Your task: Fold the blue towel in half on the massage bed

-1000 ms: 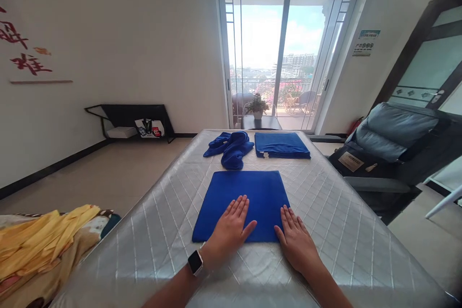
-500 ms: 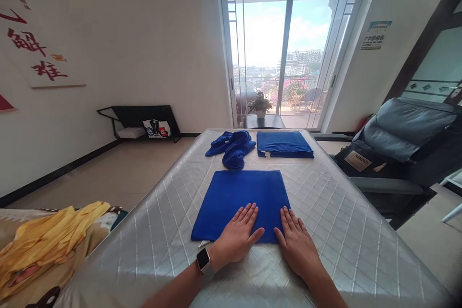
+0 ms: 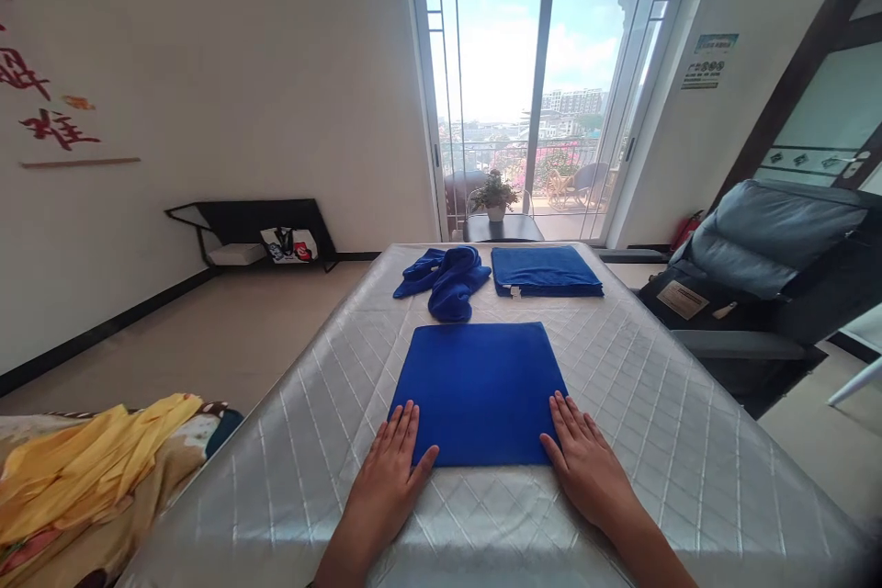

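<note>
A folded blue towel (image 3: 486, 386) lies flat and squared on the silver quilted table cover (image 3: 296, 469) in front of me. My left hand (image 3: 392, 469) rests on its near left corner, palm down, fingers stretched out and thumb apart. On the near right corner lies my right hand (image 3: 582, 459), also flat, with its fingertips along the towel's right edge. Farther back are a crumpled blue towel (image 3: 455, 285) and, to its right, a neat stack of folded blue towels (image 3: 548, 271) with a small white tag.
Yellow cloth (image 3: 103, 459) lies heaped low on the left. A dark recliner (image 3: 758, 276) stands to the right of the table. Beyond the far edge are a potted plant (image 3: 494, 193) and a sliding glass door (image 3: 541, 92). A black rack (image 3: 254, 225) stands by the wall.
My left hand has slid left across the towel to its near left corner. My right hand stays at the right edge. The view has shifted slightly.
</note>
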`<state>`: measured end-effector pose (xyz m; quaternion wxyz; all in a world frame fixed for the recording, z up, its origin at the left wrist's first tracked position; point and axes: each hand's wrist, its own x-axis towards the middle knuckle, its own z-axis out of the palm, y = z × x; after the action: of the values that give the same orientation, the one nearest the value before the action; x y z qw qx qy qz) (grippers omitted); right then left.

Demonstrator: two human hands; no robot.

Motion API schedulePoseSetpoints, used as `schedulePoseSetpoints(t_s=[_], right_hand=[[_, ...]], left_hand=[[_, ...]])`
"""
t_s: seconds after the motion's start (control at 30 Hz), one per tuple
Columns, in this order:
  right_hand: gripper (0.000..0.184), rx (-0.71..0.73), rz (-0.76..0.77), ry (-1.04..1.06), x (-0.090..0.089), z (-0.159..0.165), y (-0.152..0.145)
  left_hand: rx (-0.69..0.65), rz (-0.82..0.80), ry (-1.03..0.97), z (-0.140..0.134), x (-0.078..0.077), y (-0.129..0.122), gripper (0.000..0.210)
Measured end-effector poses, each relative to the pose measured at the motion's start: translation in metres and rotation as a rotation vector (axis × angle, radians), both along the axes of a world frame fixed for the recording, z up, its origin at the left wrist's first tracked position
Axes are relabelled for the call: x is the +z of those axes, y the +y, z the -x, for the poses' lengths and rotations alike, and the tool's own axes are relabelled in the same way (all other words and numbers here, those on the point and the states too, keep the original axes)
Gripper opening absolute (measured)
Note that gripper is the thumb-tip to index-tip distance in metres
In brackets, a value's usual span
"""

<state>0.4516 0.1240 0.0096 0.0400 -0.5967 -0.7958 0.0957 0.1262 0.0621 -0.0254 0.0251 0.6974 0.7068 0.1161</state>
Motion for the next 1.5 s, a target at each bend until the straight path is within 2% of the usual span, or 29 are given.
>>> schedulePoseSetpoints(t_s=[0.1, 0.27, 0.4, 0.5, 0.63, 0.83, 0.9, 0.93, 1.1, 1.17, 1.27, 1.33, 1.4, 1.5], right_hand=[[0.068, 0.003, 0.0, -0.043, 0.005, 0.0, -0.002], [0.063, 0.069, -0.061, -0.114, 0.016, -0.001, -0.001], [0.063, 0.116, -0.11, -0.108, 0.03, 0.007, 0.024], [0.064, 0.113, -0.073, -0.093, 0.037, 0.018, 0.053], [0.064, 0.006, -0.03, -0.039, 0.029, 0.027, 0.081], [0.066, -0.005, 0.002, 0.039, 0.007, 0.022, 0.084], [0.067, 0.002, 0.014, 0.057, 0.005, 0.021, 0.084], [0.067, 0.003, 0.018, 0.062, 0.005, 0.021, 0.084], [0.066, 0.012, -0.019, 0.038, 0.006, 0.021, 0.085], [0.062, 0.036, -0.036, 0.01, 0.005, 0.02, 0.084], [0.063, 0.065, -0.041, -0.012, 0.007, 0.018, 0.081], [0.065, 0.064, -0.039, -0.013, 0.008, 0.017, 0.08], [0.064, 0.062, -0.03, -0.022, 0.009, 0.018, 0.079], [0.061, 0.059, -0.033, -0.025, 0.009, 0.02, 0.081]], left_hand=[[-0.006, -0.005, 0.001, 0.0, 0.0, 0.001, 0.077], [-0.029, -0.081, 0.023, 0.003, -0.01, 0.002, 0.075], [-0.03, -0.098, 0.031, 0.004, -0.012, 0.002, 0.075], [-0.037, -0.064, 0.027, 0.004, -0.008, 0.002, 0.076], [-0.037, -0.028, 0.027, 0.005, -0.003, 0.002, 0.076], [0.03, 0.015, 0.033, 0.006, 0.004, 0.003, 0.075], [0.028, 0.009, 0.038, -0.005, 0.015, 0.009, 0.075], [-0.016, 0.017, 0.041, -0.015, 0.022, 0.015, 0.073], [-0.507, 0.073, 0.024, -0.099, 0.06, 0.064, 0.064], [-0.604, 0.042, 0.009, -0.135, 0.066, 0.088, 0.065], [-0.586, -0.007, -0.019, -0.172, 0.063, 0.118, 0.067], [-0.533, -0.022, -0.041, -0.182, 0.055, 0.128, 0.069], [-0.506, -0.037, -0.05, -0.181, 0.047, 0.131, 0.069], [-0.503, -0.063, -0.007, -0.162, 0.037, 0.127, 0.067]])
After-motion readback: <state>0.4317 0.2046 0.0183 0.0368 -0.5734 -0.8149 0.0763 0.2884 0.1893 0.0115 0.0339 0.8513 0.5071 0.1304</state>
